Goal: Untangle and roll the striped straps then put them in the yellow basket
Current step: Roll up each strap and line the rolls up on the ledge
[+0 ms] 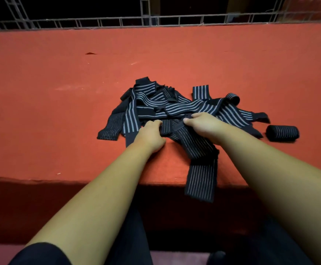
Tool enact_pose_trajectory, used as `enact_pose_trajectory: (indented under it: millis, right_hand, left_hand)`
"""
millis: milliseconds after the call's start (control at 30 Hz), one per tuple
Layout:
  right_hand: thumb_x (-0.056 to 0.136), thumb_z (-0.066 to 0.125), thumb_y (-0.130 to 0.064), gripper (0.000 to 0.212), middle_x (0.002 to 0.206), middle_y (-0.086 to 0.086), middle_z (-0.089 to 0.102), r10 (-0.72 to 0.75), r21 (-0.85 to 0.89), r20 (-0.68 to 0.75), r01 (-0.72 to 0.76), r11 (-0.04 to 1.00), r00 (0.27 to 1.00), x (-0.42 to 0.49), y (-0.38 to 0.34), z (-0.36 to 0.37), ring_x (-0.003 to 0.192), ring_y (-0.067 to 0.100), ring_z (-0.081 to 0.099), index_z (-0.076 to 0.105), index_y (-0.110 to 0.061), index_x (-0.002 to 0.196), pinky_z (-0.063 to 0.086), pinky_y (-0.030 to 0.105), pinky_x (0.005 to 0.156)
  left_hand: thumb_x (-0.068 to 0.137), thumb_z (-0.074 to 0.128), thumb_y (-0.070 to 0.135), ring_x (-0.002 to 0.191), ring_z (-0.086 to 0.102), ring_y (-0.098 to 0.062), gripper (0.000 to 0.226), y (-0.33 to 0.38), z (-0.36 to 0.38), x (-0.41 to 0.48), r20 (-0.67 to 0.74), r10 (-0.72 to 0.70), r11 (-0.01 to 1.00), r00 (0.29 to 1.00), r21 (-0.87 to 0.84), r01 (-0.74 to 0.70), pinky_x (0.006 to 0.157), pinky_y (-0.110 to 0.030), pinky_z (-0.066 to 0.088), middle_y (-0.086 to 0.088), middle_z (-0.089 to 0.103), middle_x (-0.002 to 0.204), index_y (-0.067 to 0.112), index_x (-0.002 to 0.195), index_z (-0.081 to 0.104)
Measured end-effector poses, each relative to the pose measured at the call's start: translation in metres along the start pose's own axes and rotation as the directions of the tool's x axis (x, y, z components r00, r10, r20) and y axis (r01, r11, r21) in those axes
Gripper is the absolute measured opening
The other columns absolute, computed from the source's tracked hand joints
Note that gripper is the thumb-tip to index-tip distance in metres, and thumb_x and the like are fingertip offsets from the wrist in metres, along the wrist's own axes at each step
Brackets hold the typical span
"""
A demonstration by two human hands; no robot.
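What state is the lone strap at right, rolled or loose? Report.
Rolled: the lone strap lies as a tight cylinder beside the tangled pile.

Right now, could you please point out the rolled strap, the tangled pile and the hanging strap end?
rolled strap [282, 133], head view, middle of its side.
tangled pile [175, 107], head view, striped band across its centre.
hanging strap end [200, 180], head view, its flat striped face.
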State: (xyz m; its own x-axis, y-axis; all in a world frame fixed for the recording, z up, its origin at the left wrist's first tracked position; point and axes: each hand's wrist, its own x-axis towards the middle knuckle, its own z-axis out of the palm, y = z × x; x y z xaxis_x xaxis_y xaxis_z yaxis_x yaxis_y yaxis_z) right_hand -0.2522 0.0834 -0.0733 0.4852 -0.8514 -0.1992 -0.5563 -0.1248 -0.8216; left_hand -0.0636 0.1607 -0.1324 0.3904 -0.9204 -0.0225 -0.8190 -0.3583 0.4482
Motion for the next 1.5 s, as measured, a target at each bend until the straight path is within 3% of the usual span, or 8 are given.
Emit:
enact_pose_trajectory:
  millis: [100, 533, 667, 833, 1133, 1333, 1400, 1500]
  right_hand:
    - [0.108, 0.064, -0.035, 0.047, 0.147, 0.007, 0.064, 0.051, -0.093, 0.053, -0.046, 0.995, 0.997, 0.003, 0.015, 0.01, 0.134, 0.023, 0.061, 0.062, -0.008, 0.146, 0.038, 0.027, 0.113]
    - [0.101, 0.068, -0.028, 0.025, 0.104, 0.01, 0.083, 0.198, 0.088, 0.173, -0.215, 0.973, 0.965, 0.015, 0.022, 0.004, 0.101, 0.03, 0.08, 0.077, -0.01, 0.116, 0.059, 0.05, 0.106]
    - [0.106, 0.066, -0.024, 0.037, 0.126, 0.011, 0.077, 0.077, 0.179, 0.221, -0.118, 0.977, 0.972, -0.003, 0.016, 0.001, 0.118, 0.028, 0.073, 0.066, -0.011, 0.14, 0.053, 0.047, 0.114]
    - [0.107, 0.066, -0.026, 0.028, 0.168, -0.022, 0.038, -0.378, 0.088, 0.064, 0.372, 0.924, 0.924, -0.02, -0.006, -0.015, 0.148, 0.002, 0.045, 0.074, -0.031, 0.134, 0.034, 0.03, 0.125]
    - [0.107, 0.064, -0.022, 0.019, 0.108, 0.012, 0.082, -0.387, 0.348, -0.137, 0.41, 0.843, 0.912, -0.041, -0.057, -0.037, 0.101, 0.025, 0.077, 0.08, -0.013, 0.109, 0.059, 0.044, 0.098]
    - [0.114, 0.049, -0.01, 0.027, 0.064, -0.002, 0.073, -0.269, 0.704, -0.2, 0.329, 0.629, 0.942, -0.051, -0.076, -0.057, 0.052, 0.004, 0.068, 0.067, -0.008, 0.094, 0.053, 0.017, 0.048]
    - [0.113, 0.051, -0.014, 0.024, 0.082, 0.006, 0.079, -0.214, 0.798, -0.209, 0.293, 0.526, 0.954, -0.052, -0.084, -0.06, 0.072, 0.015, 0.077, 0.07, -0.006, 0.101, 0.064, 0.028, 0.066]
    - [0.113, 0.053, -0.018, 0.023, 0.096, 0.012, 0.08, -0.172, 0.874, -0.201, 0.255, 0.414, 0.964, -0.05, -0.097, -0.064, 0.088, 0.024, 0.079, 0.071, -0.005, 0.108, 0.067, 0.04, 0.084]
  left_hand:
    - [0.102, 0.066, 0.037, 0.132, 0.058, -0.028, 0.049, -0.006, 0.005, 0.01, -0.052, -0.004, 0.999, 0.999, 0.033, 0.006, 0.107, -0.042, 0.051, 0.003, 0.049, 0.146, 0.041, 0.15, 0.058]
    - [0.11, 0.048, 0.037, 0.093, 0.067, -0.031, 0.039, 0.028, -0.032, -0.002, -0.202, -0.126, 0.855, 0.971, -0.518, 0.003, 0.082, -0.041, 0.051, -0.006, 0.072, 0.092, 0.011, 0.087, 0.066]
    - [0.11, 0.049, 0.04, 0.104, 0.071, -0.033, 0.04, 0.054, -0.068, -0.017, -0.115, -0.184, 0.559, 0.976, -0.829, 0.007, 0.078, -0.056, 0.066, -0.018, 0.073, 0.113, 0.005, 0.103, 0.068]
    - [0.113, 0.054, 0.033, 0.087, 0.071, -0.024, 0.026, 0.086, -0.105, -0.031, -0.053, -0.131, 0.342, 0.99, -0.94, -0.005, 0.05, -0.029, 0.058, -0.012, 0.069, 0.103, 0.014, 0.1, 0.067]
    - [0.112, 0.053, 0.032, 0.102, 0.075, -0.032, 0.033, 0.109, -0.151, -0.042, -0.133, -0.01, -0.116, 0.991, -0.984, -0.133, 0.079, -0.043, 0.067, -0.019, 0.071, 0.114, 0.002, 0.121, 0.063]
    - [0.073, 0.058, 0.012, 0.092, 0.071, -0.016, 0.064, 0.073, -0.115, -0.04, -0.033, 0.068, 0.4, 0.997, -0.915, -0.057, 0.079, -0.033, 0.052, -0.012, 0.075, 0.118, 0.009, 0.136, 0.062]
    - [0.064, 0.061, 0.01, 0.1, 0.069, -0.02, 0.064, 0.059, -0.088, -0.036, 0.048, 0.139, 0.671, 0.989, -0.739, -0.059, 0.091, -0.038, 0.056, -0.011, 0.077, 0.117, 0.012, 0.127, 0.07]
    - [0.09, 0.073, 0.017, 0.104, 0.076, -0.021, 0.026, 0.05, -0.061, -0.035, 0.099, 0.126, 0.721, 0.987, -0.692, -0.022, 0.105, -0.047, 0.059, -0.002, 0.08, 0.111, 0.013, 0.116, 0.077]
